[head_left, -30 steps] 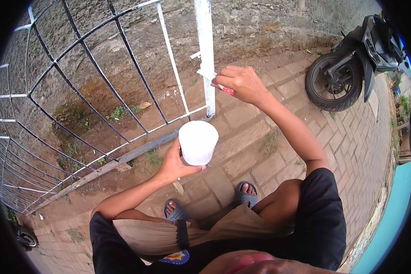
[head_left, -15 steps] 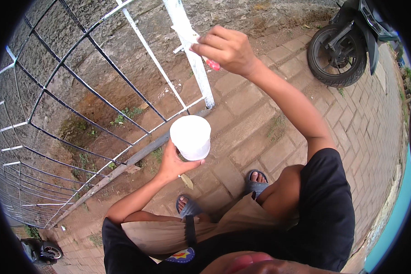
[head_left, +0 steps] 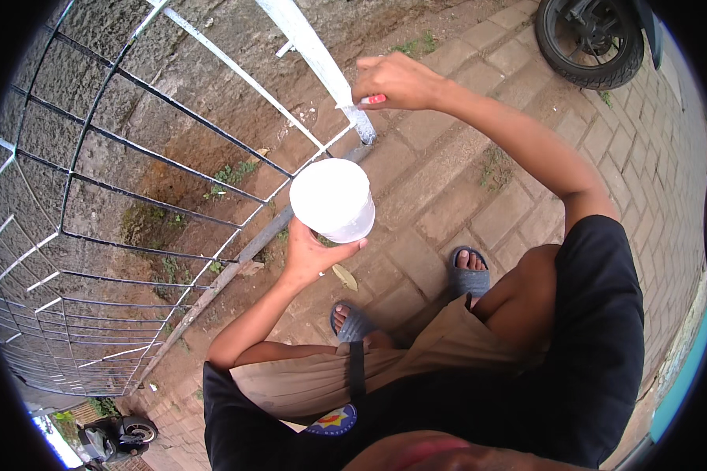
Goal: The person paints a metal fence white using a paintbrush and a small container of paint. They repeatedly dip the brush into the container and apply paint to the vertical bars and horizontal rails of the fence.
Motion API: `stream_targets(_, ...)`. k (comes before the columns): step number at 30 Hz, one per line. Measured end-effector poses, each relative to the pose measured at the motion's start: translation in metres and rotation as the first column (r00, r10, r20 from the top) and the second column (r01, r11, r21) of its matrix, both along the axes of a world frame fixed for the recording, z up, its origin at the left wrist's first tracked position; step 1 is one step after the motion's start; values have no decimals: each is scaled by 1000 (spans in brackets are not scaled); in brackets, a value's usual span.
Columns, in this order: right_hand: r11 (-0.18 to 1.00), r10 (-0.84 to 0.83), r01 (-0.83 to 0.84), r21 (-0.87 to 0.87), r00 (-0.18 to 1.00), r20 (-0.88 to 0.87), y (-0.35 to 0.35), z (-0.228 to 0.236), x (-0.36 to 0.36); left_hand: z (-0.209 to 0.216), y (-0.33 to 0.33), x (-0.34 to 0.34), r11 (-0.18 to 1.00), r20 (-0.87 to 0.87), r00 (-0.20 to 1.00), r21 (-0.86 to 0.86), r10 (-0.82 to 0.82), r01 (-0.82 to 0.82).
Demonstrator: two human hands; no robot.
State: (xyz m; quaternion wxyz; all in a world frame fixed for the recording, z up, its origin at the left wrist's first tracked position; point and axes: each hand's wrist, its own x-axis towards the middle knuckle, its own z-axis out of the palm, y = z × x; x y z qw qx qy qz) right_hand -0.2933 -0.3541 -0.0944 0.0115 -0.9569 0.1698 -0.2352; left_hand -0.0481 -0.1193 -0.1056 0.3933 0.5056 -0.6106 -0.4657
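White all round, a tub shows near the middle of the head view, in the left hand, whose thumb and fingers are closed about its lower side. Its top faces the camera, too bright to tell what is inside. Above and to the right, the right hand is closed around a brush with a red and white handle; most of the brush is hidden by the fingers, but its white tip meets the lower part of a white post. Beside the post stands a metal fence, with some bars white and others black, in front of a rough wall. Below the tub, a dry leaf lies on the brick paving, near two grey sandals on the person's feet. One motorbike wheel stands at the upper right, and another motorbike at the lower left.
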Motion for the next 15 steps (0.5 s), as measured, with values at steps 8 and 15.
stream_targets(8, 910, -16, 188, -369, 906, 422, -10, 62, -17, -5, -7, 5, 999, 55, 998, -16, 29, -28)
stream_targets(15, 969, -1, 5, -246, 1000, 19, 25, -102, -23, 1, -10, -5, 998, -10, 999, 27, 52, -52)
